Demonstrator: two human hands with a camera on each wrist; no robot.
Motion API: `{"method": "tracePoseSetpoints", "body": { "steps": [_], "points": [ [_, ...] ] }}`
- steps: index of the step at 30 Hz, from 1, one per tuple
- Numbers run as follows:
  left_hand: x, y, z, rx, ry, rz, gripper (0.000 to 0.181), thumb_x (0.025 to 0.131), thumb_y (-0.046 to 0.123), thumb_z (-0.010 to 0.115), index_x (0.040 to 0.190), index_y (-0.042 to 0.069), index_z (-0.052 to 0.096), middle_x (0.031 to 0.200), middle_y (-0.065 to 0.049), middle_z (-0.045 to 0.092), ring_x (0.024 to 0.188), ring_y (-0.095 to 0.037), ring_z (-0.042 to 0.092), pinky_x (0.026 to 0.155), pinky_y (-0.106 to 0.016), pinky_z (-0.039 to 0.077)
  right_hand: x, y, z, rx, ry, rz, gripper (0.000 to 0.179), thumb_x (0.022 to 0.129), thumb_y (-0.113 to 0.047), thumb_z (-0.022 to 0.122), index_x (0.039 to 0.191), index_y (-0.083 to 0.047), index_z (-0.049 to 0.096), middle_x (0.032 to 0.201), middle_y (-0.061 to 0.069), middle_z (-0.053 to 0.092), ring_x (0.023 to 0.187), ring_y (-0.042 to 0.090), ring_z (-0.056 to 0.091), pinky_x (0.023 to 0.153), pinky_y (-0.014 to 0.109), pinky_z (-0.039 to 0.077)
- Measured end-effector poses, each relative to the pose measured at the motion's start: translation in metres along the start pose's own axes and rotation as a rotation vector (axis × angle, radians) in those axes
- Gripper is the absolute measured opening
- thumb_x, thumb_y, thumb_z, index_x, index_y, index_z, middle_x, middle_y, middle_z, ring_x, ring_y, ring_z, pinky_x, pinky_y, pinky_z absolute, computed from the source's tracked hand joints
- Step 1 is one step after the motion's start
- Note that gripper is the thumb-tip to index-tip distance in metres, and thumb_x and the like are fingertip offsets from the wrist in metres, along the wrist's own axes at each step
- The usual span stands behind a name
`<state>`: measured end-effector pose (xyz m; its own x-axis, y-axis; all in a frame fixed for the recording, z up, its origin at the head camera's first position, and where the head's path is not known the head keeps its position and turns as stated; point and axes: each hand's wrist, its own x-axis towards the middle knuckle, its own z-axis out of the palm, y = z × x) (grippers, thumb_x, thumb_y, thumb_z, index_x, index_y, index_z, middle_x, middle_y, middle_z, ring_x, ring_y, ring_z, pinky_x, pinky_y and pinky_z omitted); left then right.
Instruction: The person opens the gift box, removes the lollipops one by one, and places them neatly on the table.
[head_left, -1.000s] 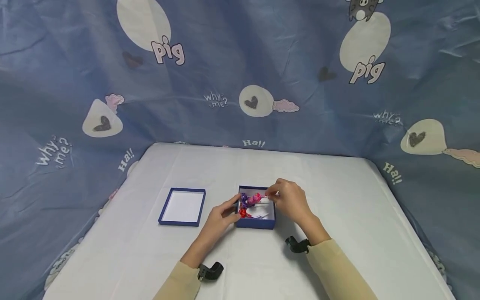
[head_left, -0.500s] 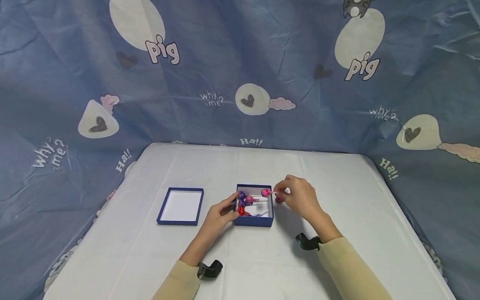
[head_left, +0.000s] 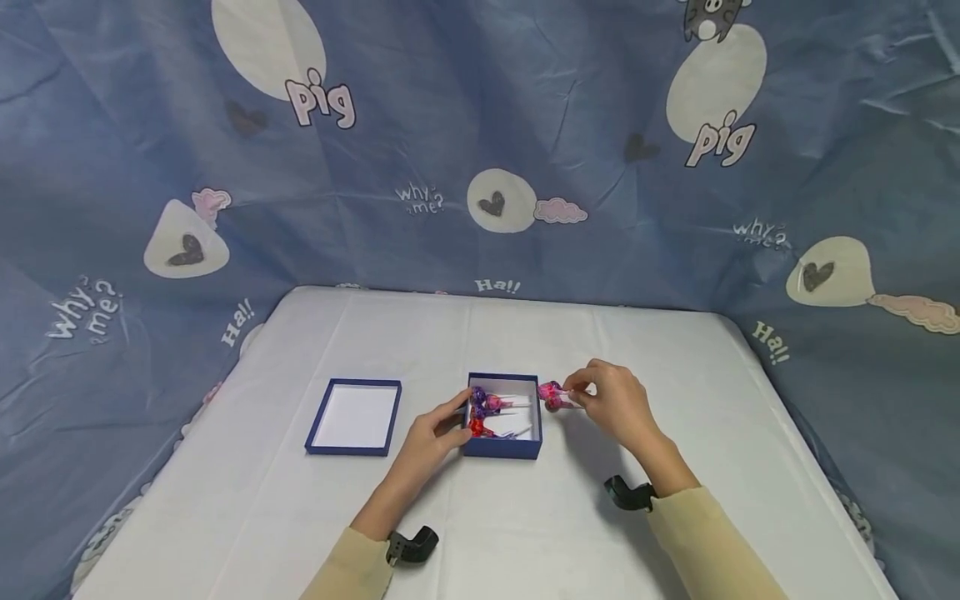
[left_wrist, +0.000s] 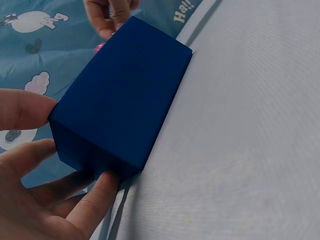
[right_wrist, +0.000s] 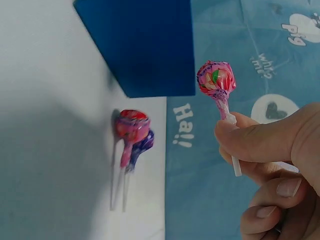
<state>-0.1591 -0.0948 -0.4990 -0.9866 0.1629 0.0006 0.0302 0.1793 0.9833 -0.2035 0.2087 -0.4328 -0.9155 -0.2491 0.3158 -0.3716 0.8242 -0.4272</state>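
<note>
Your open blue rectangular box (head_left: 502, 448), smooth-walled with a white interior, holds several wrapped ball-shaped lollipops (head_left: 478, 428), their purple, pink and red heads gathered at its left and thin white sticks pointing mostly right; they overlap too much to count. Your left hand (head_left: 423, 442) has its thumb and fingers spread, tips touching the box's left end. Beyond the box's right side, your right hand (head_left: 615, 408) pinches the white stick of a pink-wrapped lollipop (right_wrist: 216, 79) between thumb and forefinger, its crinkled film twisted below the round head. Near the box, a red-and-pink lollipop (right_wrist: 132, 125) lies overlapping a dark purple lollipop (right_wrist: 145, 145) on the white cloth-covered table (head_left: 525, 517). Left of your left hand sits a shallow, blue-rimmed square lid (head_left: 355, 417), white inside.
</note>
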Motion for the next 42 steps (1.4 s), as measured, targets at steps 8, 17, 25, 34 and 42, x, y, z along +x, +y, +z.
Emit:
{"method": "tracePoseSetpoints", "body": {
  "steps": [8,17,25,34,42],
  "points": [
    [-0.001,-0.002,-0.001,0.007,-0.002,0.001,0.064,0.090,0.011,0.068,0.150,0.023,0.051,0.154,-0.008,0.045,0.135,-0.035,0.049,0.112,-0.053,0.036,-0.009,0.013,0.008,-0.001,-0.021,0.021,0.015,0.079,-0.006,0.083,0.086,-0.019,0.081,0.079,-0.013,0.064,0.076,0.018,0.065,0.061,0.035,0.048],
    [0.002,0.000,0.000,-0.011,-0.005,0.028,0.065,0.089,0.008,0.069,0.150,0.021,0.051,0.154,-0.010,0.045,0.135,-0.035,0.049,0.113,-0.052,0.036,-0.017,0.024,0.020,0.014,-0.038,0.020,0.018,0.078,-0.002,0.082,0.084,-0.019,0.080,0.078,-0.011,0.064,0.077,0.017,0.064,0.059,0.033,0.046],
    [0.001,-0.001,-0.001,0.001,0.010,0.030,0.064,0.089,0.004,0.066,0.150,0.016,0.050,0.152,-0.014,0.046,0.134,-0.038,0.048,0.113,-0.053,0.035,-0.020,0.027,0.033,0.025,-0.097,0.033,0.018,0.080,-0.001,0.080,0.085,-0.018,0.080,0.079,-0.010,0.065,0.077,0.017,0.062,0.061,0.034,0.045],
    [0.000,-0.001,0.006,-0.035,-0.017,0.039,0.064,0.090,0.005,0.066,0.151,0.016,0.049,0.154,-0.013,0.043,0.134,-0.039,0.048,0.113,-0.055,0.033,-0.029,0.040,0.029,0.035,-0.150,0.049,0.018,0.079,-0.002,0.081,0.085,-0.019,0.077,0.079,-0.010,0.067,0.082,0.016,0.062,0.070,0.038,0.049],
    [-0.003,0.000,-0.002,-0.012,-0.018,0.040,0.064,0.090,0.010,0.068,0.150,0.022,0.050,0.153,-0.008,0.046,0.134,-0.032,0.049,0.114,-0.049,0.035,-0.026,0.040,0.035,0.058,-0.163,0.045,0.016,0.079,-0.004,0.082,0.086,-0.018,0.078,0.080,-0.009,0.067,0.078,0.015,0.060,0.067,0.036,0.047]
  ]
}}
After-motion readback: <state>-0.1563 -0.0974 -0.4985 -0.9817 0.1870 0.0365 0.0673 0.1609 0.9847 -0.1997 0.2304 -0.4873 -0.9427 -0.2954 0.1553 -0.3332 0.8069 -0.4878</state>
